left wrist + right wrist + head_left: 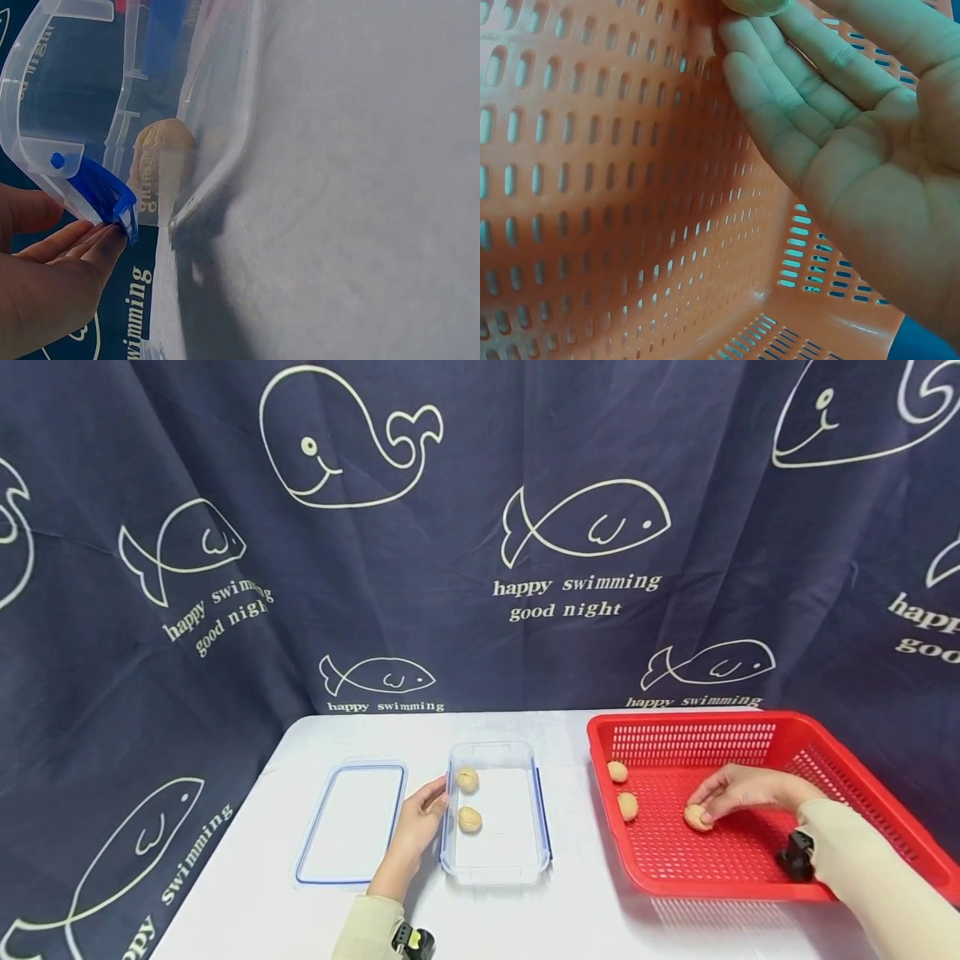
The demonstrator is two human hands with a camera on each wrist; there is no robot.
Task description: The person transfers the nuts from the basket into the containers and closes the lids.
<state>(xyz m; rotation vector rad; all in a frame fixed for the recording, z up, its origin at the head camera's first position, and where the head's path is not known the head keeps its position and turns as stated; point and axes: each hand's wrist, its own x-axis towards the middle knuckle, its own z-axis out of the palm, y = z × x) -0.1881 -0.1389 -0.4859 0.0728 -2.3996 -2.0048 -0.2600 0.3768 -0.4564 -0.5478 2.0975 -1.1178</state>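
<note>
Head view: navy curtain [465, 643] hung behind a white table [577, 927]; its print read "happy swimming" and "good night" beside outlined fish and whales, with several lines cut off at the frame edges. Left arm reached forward, left hand [414, 831] at the near-left side of a clear container [495, 875], fingers extended together. Two walnuts [469, 819] lay inside along the left wall; a blue-edged lid [300, 878] lay flat to the left. Right arm came in from the lower right over a red basket [705, 888], palm side down, right hand [738, 791] pinching a walnut [697, 821] between thumb and fingers, near the basket floor. Two more walnuts [627, 807] sat at the basket's left wall.

Left wrist view: fingertips touched a blue clip [101, 191], thumb apart beside the container's corner. One walnut showed blurred through the plastic; "wimming" was legible on the curtain, its start hidden.

Right wrist view: fingers lay side by side, slightly bent, tips at the held walnut, which was mostly cut off by the top edge. Basket looked orange here.
</note>
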